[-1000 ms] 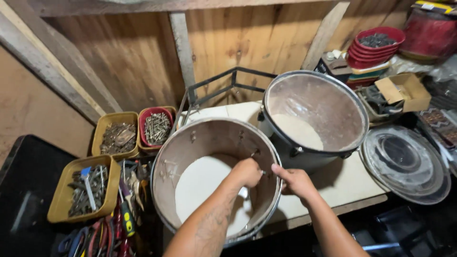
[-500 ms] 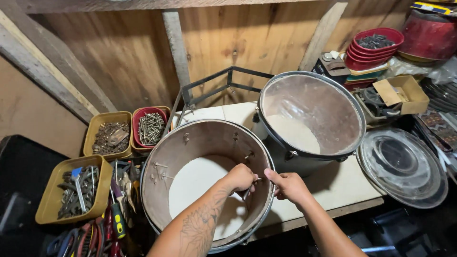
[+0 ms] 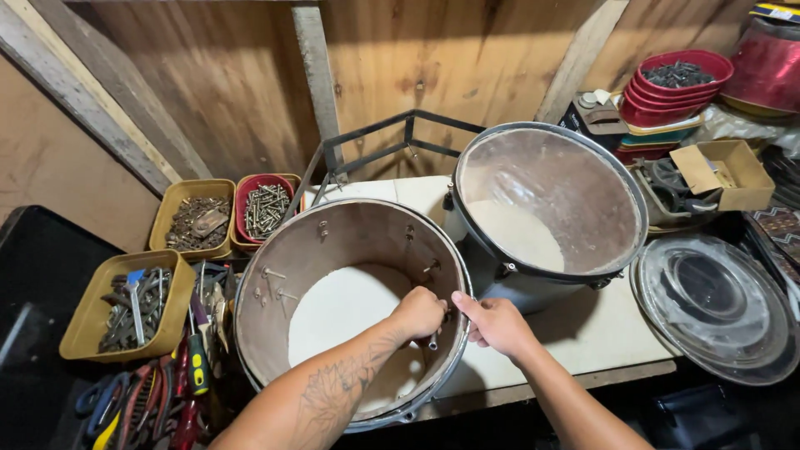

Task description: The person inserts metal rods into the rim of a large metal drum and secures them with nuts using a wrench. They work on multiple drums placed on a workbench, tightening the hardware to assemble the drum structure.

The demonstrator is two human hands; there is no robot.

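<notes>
Metal-rimmed drum shell lies open-side up at the centre of the frame on the pale counter. Inside its near wall the left hand is closed around a small metal bolt; the right hand pinches the rim from outside. If either grip slackens, the bolt would likely drop into the shell. A second drum stands upper right.

Screw trays, second drum, red bowls
</notes>
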